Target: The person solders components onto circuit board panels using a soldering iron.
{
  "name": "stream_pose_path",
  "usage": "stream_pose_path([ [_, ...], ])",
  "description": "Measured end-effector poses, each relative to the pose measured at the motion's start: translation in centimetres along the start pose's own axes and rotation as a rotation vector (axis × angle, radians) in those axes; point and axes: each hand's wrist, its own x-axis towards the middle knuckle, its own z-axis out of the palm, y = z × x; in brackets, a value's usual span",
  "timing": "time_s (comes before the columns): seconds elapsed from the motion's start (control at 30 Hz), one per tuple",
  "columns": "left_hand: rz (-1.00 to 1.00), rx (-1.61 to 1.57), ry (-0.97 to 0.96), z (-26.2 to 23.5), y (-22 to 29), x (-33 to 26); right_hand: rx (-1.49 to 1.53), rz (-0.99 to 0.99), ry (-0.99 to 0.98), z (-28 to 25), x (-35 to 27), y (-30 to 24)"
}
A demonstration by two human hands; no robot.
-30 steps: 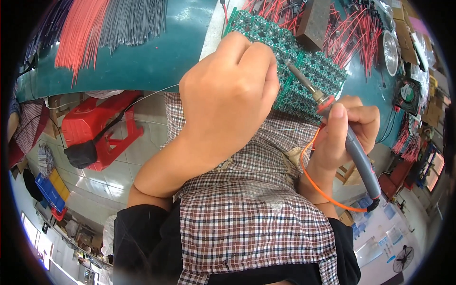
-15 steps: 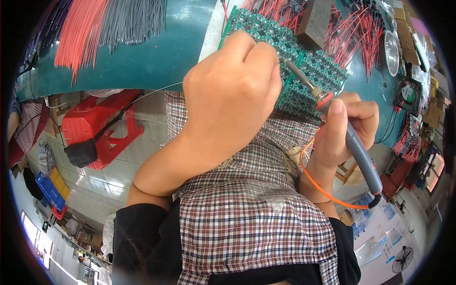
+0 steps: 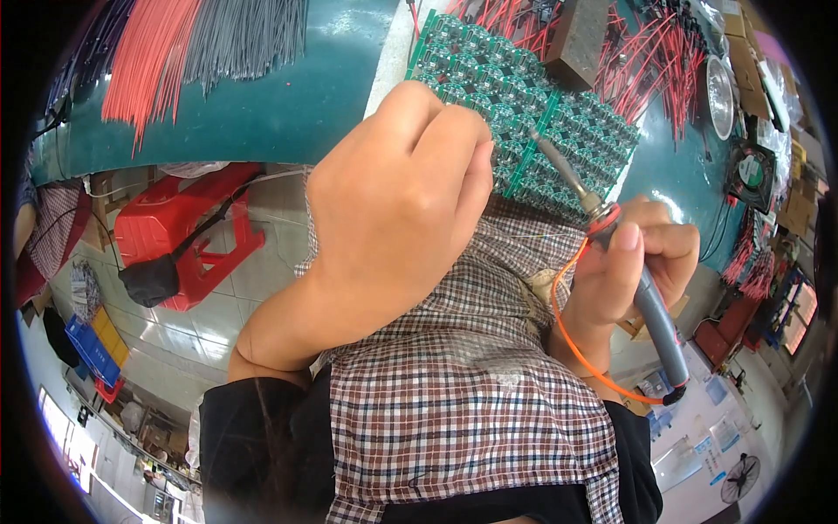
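Note:
My right hand (image 3: 633,258) grips a soldering iron (image 3: 661,323) with a grey handle, a red collar and an orange cord. Its metal tip points up and left, over the green circuit boards (image 3: 580,131). These form a panel crowded with small parts at the table's front edge. My left hand (image 3: 393,192) is closed in a pinch at the left side of the boards, a short way from the iron's tip. Its fingertips are hidden behind the back of the hand, so what they hold does not show. A thin pale wire (image 3: 284,175) runs toward this hand from the left.
A dark metal block (image 3: 578,44) rests at the panel's far edge, among red and black wires (image 3: 655,65). Bundles of orange-red wires (image 3: 150,65) and grey wires (image 3: 244,39) lie at far left. A small fan (image 3: 752,175) stands at right; a red stool (image 3: 188,231) is below left.
My left hand has drawn back left and toward me, uncovering more of the boards. The soldering iron has shifted slightly down and right, away from the left fingers.

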Motion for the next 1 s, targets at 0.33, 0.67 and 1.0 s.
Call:
stream_pose_path([
  [0.33,-0.034,-0.025,-0.017,0.1,0.2,-0.3,-0.077,-0.025,-0.165,-0.2,-1.0,0.4],
  [0.67,-0.042,-0.024,-0.026,0.3,0.2,-0.4,-0.128,0.004,-0.176,-0.1,-1.0,0.1],
  [1.0,-0.039,-0.051,-0.021,-0.8,0.6,-1.2,-0.119,0.028,-0.118,0.2,-2.3,-1.1],
])
